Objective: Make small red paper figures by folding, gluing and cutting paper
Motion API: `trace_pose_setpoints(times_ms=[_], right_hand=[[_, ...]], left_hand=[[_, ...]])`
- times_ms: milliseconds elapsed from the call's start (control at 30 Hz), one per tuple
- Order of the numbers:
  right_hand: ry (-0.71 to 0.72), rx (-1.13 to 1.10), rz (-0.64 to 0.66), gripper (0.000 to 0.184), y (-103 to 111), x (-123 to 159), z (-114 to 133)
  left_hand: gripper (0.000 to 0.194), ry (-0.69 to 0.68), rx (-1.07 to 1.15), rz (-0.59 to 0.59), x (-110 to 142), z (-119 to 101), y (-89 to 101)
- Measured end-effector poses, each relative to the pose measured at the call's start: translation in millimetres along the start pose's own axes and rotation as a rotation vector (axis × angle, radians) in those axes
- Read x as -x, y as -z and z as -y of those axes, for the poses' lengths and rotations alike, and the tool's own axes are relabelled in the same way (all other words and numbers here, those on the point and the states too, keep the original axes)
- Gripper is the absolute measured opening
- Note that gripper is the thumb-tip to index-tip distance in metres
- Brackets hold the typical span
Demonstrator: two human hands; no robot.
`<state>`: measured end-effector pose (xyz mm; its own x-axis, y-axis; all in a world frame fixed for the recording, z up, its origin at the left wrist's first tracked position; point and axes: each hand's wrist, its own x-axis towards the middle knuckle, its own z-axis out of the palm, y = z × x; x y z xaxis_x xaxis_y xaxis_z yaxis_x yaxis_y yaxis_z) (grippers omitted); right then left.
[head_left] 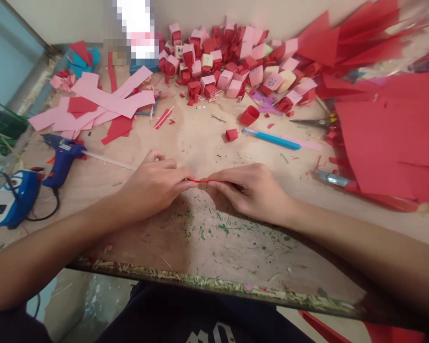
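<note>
Head view: the left hand (157, 180) and the right hand (252, 188) are clamped by their fingertips on a thin red strip (201, 181), a short gap between them. The strip is over the middle of the bench (157, 252). A small red loop (231, 135) and blue pen-shaped tool (279, 139) lie beyond; a glue gun (62, 159) lies left.

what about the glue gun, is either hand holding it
No, the glue gun lies on the table, left of the left hand.

2 hands (155, 183), 1 red pc (201, 181), 1 glue gun (63, 158), 1 pen (277, 139), dozens ppr boxes (225, 79)
</note>
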<state>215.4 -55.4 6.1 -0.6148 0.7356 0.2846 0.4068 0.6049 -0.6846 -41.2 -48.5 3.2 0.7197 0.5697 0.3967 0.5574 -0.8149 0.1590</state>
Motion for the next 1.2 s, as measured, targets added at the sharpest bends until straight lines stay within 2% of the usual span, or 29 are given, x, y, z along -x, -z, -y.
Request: trace_pose_setpoints(times_ms=[267,367,467,567,800,1067,1200], right_hand=[[0.075,0.095,0.058,0.038,14.3,0.6,-11.7],[0.015,0.117,0.04,0.031,16.1,1.1,-15.8],[-0.024,0.119,-0.034,0.028,16.1,1.4,-19.7],[0.005,0.114,-0.104,0.026,15.6,1.0,-22.1],[0.091,0.216,-0.116,0.028,12.7,1.0,-24.0],[0.097,0.236,-0.115,0.029,10.9,3.3,-23.7],[0.066,0.192,-0.146,0.027,10.5,3.0,-22.7]], left_hand=[[0.037,-0.041,-0.065,-0.005,2.2,9.4,-1.8],[0.039,-0.028,-0.015,-0.007,1.5,12.4,-0.1],[0.038,-0.014,0.067,0.02,-0.1,14.6,4.0],[0.034,0.062,0.129,0.026,-1.7,12.7,8.5],[0.027,0.459,0.571,-0.056,-5.6,-5.8,13.7],[0.019,0.528,0.579,-0.237,-0.2,-4.9,4.0],[0.021,0.506,0.582,-0.248,-1.6,-1.4,2.9]])
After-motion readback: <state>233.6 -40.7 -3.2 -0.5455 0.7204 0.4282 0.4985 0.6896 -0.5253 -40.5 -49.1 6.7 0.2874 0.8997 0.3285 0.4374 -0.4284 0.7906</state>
